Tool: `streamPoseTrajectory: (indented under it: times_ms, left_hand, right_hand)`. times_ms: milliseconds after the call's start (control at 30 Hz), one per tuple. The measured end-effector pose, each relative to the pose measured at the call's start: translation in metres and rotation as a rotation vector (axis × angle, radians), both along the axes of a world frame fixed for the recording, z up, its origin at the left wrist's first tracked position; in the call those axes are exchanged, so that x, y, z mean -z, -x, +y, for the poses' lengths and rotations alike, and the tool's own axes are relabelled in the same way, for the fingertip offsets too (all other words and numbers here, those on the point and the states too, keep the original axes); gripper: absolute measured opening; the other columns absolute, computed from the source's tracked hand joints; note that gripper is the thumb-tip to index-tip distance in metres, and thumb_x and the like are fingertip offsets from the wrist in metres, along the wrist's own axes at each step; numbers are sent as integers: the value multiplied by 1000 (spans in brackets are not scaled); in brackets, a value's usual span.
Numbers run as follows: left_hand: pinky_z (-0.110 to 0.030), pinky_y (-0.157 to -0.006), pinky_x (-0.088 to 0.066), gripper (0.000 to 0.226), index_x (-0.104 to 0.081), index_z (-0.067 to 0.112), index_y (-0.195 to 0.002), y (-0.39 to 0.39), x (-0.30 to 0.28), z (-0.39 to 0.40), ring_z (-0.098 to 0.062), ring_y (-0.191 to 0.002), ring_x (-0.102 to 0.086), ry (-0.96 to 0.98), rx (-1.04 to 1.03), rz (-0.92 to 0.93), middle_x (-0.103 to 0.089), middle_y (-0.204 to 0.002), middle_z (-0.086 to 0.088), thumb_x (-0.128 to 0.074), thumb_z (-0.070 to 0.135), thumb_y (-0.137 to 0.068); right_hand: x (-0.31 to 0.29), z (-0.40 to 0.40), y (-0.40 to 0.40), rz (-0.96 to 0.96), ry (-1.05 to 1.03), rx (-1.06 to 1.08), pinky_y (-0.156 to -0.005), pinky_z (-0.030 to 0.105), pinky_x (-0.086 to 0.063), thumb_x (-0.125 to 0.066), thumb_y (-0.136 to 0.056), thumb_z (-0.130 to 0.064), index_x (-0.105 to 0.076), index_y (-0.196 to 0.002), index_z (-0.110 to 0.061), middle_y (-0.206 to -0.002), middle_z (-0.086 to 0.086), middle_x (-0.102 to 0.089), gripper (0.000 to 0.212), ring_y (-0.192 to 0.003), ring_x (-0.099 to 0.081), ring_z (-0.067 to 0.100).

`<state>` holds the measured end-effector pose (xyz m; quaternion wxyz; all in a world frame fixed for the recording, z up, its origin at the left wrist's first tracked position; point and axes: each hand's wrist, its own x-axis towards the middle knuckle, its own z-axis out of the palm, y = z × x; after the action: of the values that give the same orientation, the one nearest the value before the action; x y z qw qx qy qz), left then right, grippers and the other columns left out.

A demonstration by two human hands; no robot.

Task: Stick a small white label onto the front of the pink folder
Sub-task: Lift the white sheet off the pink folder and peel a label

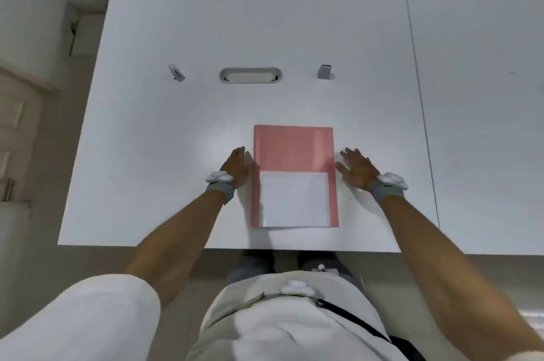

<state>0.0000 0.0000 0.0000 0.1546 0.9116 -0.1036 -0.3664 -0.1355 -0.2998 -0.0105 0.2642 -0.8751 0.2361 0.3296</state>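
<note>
The pink folder (295, 176) lies flat near the table's (164, 154) front edge, a white sheet (294, 199) covering its near half. Left hand (238, 167) and right hand (356, 167) flank it, each grip open and empty. Beyond is bare tabletop.

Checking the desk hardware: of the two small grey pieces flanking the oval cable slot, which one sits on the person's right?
The blocky grey bracket, right of the cable slot; the other piece is thinner, slanted, shiny metal.
</note>
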Motion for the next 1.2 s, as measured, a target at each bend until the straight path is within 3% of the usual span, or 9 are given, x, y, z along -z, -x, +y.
streamPoseTrajectory:
  times_ms: [100,233,333,533,633,700,800,1000,1200]
  left_hand:
    - [-46,-110,-45,60,-43,-1,-142,19,7,-7,-35,-133,-51,-2,-93,-7,-47,-143,-20,-61,39,-100]
    - [-52,-105,-49,68,-42,-5,-132,40,16,-17,-40,-124,-56,10,-206,103,-50,-137,-25,-77,35,-90]
    - [-52,-101,-50,56,-39,1,-113,49,21,-15,-42,-119,-60,64,-330,127,-55,-131,-28,-80,30,-88]
    - [-47,-96,-52,38,-62,-5,-110,53,22,2,-38,-106,-64,143,-444,-19,-66,-115,-24,-79,21,-89]
    - [-43,-94,-56,26,-67,-6,-103,55,17,6,-38,-101,-69,246,-540,-46,-72,-109,-22,-78,11,-87]
    - [-38,-92,-57,23,-70,-5,-104,56,14,6,-33,-96,-70,331,-608,-2,-76,-109,-22,-78,10,-88]
    - [-51,-104,-56,30,-69,-3,-117,57,9,3,-31,-98,-66,457,-724,173,-72,-119,-28,-76,12,-92]
    - [-54,-113,-50,34,-66,-9,-125,63,0,-10,-29,-105,-65,677,-885,436,-65,-133,-31,-67,13,-100]
    - [-54,-114,-49,33,-68,-8,-124,63,0,-18,-38,-115,-68,698,-877,457,-67,-132,-29,-68,12,-98]
  right_hand:
    - [11,14,13,50,-63,19,-134,43,-1,-32,-112,-43,-14,-167,-15,-176,2,-7,64,-165,1,21]
    - [19,34,23,45,-110,124,-134,41,-7,-39,-111,-44,-15,-167,-10,-176,3,-6,70,-165,-3,20]
    - [24,44,21,-6,-151,224,-133,42,-17,-52,-106,-42,-23,-163,-5,-176,7,-10,74,-164,-12,23]
    - [21,70,11,-233,-11,276,-118,43,-39,-63,-101,-38,-52,-141,-4,-156,13,-44,54,-147,-43,32]
    - [15,90,3,-378,-112,339,-108,42,-49,-69,-99,-31,-63,-130,-5,-139,12,-58,41,-126,-61,31]
    - [11,102,-4,-419,-224,390,-102,39,-54,-73,-97,-26,-69,-122,-4,-128,13,-67,34,-113,-68,31]
    - [5,116,-14,-425,-323,450,-95,38,-59,-77,-94,-24,-75,-113,-4,-114,13,-76,28,-101,-72,32]
    - [-2,131,-24,-431,-421,542,-100,38,-59,-78,-93,-24,-78,-114,-4,-118,11,-77,29,-109,-71,29]
    - [-2,130,-25,-431,-415,676,-101,43,-59,-81,-90,-18,-83,-102,-4,-105,10,-81,19,-102,-75,30]
